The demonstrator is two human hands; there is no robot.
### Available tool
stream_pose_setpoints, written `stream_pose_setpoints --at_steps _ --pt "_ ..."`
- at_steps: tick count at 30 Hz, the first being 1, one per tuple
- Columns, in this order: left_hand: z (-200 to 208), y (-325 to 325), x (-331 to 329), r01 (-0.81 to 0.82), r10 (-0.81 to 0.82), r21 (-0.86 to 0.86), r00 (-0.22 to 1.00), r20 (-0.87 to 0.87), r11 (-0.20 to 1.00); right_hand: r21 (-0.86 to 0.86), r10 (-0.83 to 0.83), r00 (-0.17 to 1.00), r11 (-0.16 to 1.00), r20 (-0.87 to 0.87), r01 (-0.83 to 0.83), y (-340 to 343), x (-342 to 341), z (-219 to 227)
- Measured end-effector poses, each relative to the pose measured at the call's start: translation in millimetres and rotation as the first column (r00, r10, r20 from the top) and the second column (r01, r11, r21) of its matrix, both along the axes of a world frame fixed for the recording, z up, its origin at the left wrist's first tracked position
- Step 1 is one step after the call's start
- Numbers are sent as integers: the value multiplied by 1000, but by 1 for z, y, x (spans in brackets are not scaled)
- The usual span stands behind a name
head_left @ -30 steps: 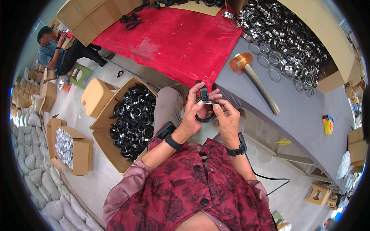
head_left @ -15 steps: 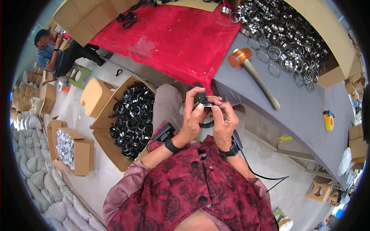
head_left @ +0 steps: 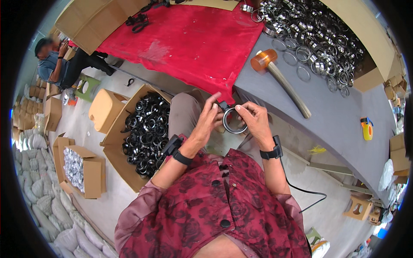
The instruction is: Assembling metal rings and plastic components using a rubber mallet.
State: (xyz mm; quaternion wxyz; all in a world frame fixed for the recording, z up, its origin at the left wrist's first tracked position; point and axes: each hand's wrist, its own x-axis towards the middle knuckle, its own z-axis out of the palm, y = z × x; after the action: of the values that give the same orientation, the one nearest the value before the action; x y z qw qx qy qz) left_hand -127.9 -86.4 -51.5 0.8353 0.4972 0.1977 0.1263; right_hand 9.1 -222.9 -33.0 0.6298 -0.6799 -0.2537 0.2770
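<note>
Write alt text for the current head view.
The right hand pinches a metal-lined black ring, the left hand beside it. An orange-headed mallet and piled metal rings lie on the gray table; a cardboard box of black rings stands at left.

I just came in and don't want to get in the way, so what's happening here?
A seated person is handling a black-and-silver ring. The right hand pinches its upper right edge; the left hand is beside its left edge, though its grip is hard to tell. An open cardboard box of black rings stands at the left. On the grey table at the right, a mallet lies near many loose metal rings.
</note>
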Motion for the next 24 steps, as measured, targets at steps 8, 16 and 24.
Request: stream_pose_setpoints --at_steps 8,16,24 --pt "15 41 -12 487 -78 796 866 -495 360 -82 243 970 967 -5 -243 -8 20 43" --pt "-6 18 -17 309 -319 107 944 88 945 -11 274 895 955 -351 -297 -4 18 31" --pt "-6 6 -25 229 -224 -8 960 170 973 15 303 917 951 -261 -310 -20 9 33"
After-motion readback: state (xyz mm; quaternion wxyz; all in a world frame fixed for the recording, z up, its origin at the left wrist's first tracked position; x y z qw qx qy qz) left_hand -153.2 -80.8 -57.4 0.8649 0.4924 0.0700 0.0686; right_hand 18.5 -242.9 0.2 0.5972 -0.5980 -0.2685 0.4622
